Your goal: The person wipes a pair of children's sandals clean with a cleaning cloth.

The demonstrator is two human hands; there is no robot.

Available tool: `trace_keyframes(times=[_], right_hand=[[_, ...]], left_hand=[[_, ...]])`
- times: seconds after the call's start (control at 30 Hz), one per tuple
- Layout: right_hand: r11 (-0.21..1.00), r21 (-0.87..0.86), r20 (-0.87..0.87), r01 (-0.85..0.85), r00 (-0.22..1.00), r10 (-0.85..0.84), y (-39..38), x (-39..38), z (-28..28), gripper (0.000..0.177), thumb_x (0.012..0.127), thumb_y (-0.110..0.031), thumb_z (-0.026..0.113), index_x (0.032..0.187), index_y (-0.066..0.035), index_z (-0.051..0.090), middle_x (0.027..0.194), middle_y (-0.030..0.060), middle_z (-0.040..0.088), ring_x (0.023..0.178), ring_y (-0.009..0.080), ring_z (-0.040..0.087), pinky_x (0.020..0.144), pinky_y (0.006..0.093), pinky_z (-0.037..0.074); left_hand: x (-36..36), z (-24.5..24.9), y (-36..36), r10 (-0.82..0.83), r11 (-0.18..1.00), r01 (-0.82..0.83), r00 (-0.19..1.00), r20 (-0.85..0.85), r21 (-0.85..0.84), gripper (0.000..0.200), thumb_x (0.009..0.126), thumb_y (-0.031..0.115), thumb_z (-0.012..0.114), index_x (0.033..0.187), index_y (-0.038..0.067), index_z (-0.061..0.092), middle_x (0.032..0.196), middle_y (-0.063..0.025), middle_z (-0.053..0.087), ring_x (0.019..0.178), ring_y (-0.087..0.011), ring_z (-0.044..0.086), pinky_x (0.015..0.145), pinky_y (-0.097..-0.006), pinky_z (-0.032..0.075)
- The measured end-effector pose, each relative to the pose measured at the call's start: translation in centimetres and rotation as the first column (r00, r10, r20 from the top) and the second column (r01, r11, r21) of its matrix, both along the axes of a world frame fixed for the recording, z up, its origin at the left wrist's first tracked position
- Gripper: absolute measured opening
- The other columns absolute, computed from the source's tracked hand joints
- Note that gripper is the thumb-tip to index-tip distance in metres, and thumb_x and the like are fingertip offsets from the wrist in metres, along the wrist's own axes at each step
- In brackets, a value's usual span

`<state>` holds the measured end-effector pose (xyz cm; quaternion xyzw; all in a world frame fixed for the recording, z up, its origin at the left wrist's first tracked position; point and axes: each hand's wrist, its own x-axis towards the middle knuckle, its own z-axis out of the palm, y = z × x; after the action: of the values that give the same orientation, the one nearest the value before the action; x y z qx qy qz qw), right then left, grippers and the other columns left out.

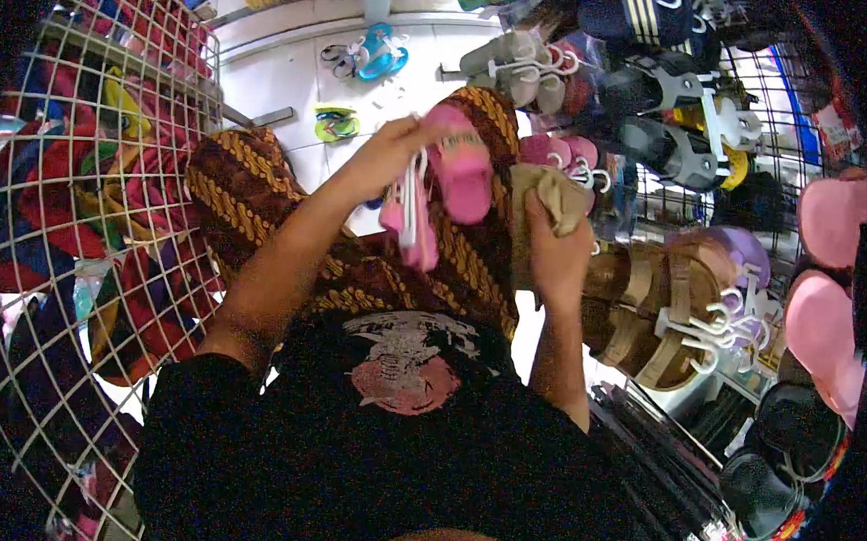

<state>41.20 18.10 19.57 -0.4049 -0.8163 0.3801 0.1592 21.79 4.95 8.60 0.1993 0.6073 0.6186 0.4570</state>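
Observation:
My left hand point(385, 152) holds a pair of pink sandals point(457, 180) on a white plastic hanger point(412, 207), lifted over my lap. My right hand point(555, 247) grips a beige cloth point(553, 198) bunched up just right of the sandals. The cloth sits close to the pink sole but I cannot tell if they touch. Below my hands are my batik-patterned trousers point(243, 195) and black printed shirt point(397, 433).
A white wire rack point(30, 205) with bright sandals stands at the left. More sandals hang on a rack point(672, 136) at the right: grey, black, tan point(644, 318) and pink point(823, 326). Loose sandals point(370, 55) lie on the white tiled floor ahead.

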Motion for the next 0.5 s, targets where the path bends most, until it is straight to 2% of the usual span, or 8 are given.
trace_keyframes(times=[0.07,0.13,0.17,0.2,0.27,0.37,0.43,0.5], right_hand=[[0.912,-0.411,0.021,-0.014,0.999,0.024,0.6,0.4,-0.2,0.036,0.084,-0.025,0.073,0.108,0.000,0.065,0.102,0.0130,0.069,0.097,0.0226,0.066,0.086,0.0339,0.051],[0.815,-0.503,-0.103,-0.287,0.956,0.273,0.2,0.8,0.3,0.037,0.081,-0.022,0.075,0.109,-0.001,0.064,0.108,0.0117,0.066,0.102,0.0218,0.064,0.091,0.0328,0.049],[0.739,-0.532,-0.165,-0.413,0.907,0.388,0.2,1.0,0.6,0.037,0.080,-0.021,0.075,0.110,-0.001,0.064,0.110,0.0110,0.065,0.105,0.0214,0.063,0.094,0.0322,0.048],[0.634,-0.600,-0.107,-0.488,0.834,0.541,0.6,1.1,0.8,0.048,0.076,-0.014,0.076,0.120,-0.004,0.059,0.115,0.0095,0.064,0.109,0.0218,0.061,0.098,0.0323,0.046],[0.691,-0.163,0.131,-0.704,0.679,0.723,0.7,2.0,-1.7,0.049,0.068,-0.005,0.070,0.116,-0.007,0.065,0.126,0.0140,0.054,0.118,0.0281,0.054,0.103,0.0380,0.041],[0.807,-0.103,0.162,-0.582,0.791,0.591,-0.2,2.1,-3.3,0.048,0.068,-0.006,0.070,0.116,-0.007,0.066,0.133,0.0176,0.048,0.122,0.0329,0.050,0.104,0.0405,0.040],[0.827,-0.303,0.036,-0.473,0.862,0.506,-0.7,1.7,-2.4,0.045,0.070,-0.005,0.070,0.115,-0.007,0.065,0.132,0.0182,0.049,0.121,0.0324,0.051,0.103,0.0398,0.040],[0.859,-0.111,0.177,-0.499,0.841,0.511,0.0,2.9,-4.4,0.038,0.077,-0.006,0.069,0.115,-0.004,0.064,0.123,0.0173,0.057,0.114,0.0283,0.057,0.097,0.0373,0.045]], left_hand=[[-1.3,1.1,-0.5,0.225,0.969,-0.188,0.939,0.260,-0.162,0.045,0.097,0.044,0.050,0.116,0.005,0.063,0.092,-0.0064,0.067,0.084,-0.0201,0.065,0.079,-0.0337,0.054],[-1.6,0.1,0.1,0.344,0.939,-0.289,0.796,0.498,-0.187,0.043,0.096,0.048,0.050,0.111,0.010,0.064,0.093,-0.0060,0.068,0.082,-0.0204,0.067,0.075,-0.0357,0.055],[-1.6,-1.6,0.3,0.314,0.947,-0.298,0.774,0.550,-0.120,0.043,0.096,0.048,0.050,0.112,0.010,0.063,0.096,-0.0062,0.068,0.084,-0.0207,0.067,0.076,-0.0361,0.055],[-1.2,-3.6,0.4,0.280,0.948,-0.313,0.748,0.601,-0.052,0.043,0.096,0.048,0.051,0.113,0.010,0.062,0.098,-0.0064,0.068,0.086,-0.0210,0.067,0.078,-0.0365,0.055],[-0.2,-3.7,0.8,0.242,0.938,-0.346,0.687,0.685,0.015,0.043,0.097,0.046,0.049,0.116,0.009,0.060,0.102,-0.0074,0.067,0.089,-0.0222,0.067,0.079,-0.0383,0.055],[0.9,-1.6,1.4,0.197,0.949,-0.315,0.652,0.732,0.025,0.044,0.101,0.041,0.043,0.124,0.005,0.056,0.110,-0.0095,0.065,0.092,-0.0225,0.066,0.080,-0.0382,0.055],[1.6,-1.0,1.5,0.157,0.974,-0.226,0.733,0.662,0.020,0.042,0.102,0.039,0.042,0.123,0.006,0.056,0.112,-0.0096,0.065,0.095,-0.0208,0.065,0.083,-0.0355,0.054],[2.1,-0.2,1.5,0.125,0.989,-0.148,0.802,0.585,-0.010,0.043,0.102,0.038,0.039,0.124,0.006,0.057,0.115,-0.0101,0.064,0.101,-0.0181,0.062,0.089,-0.0326,0.050]])
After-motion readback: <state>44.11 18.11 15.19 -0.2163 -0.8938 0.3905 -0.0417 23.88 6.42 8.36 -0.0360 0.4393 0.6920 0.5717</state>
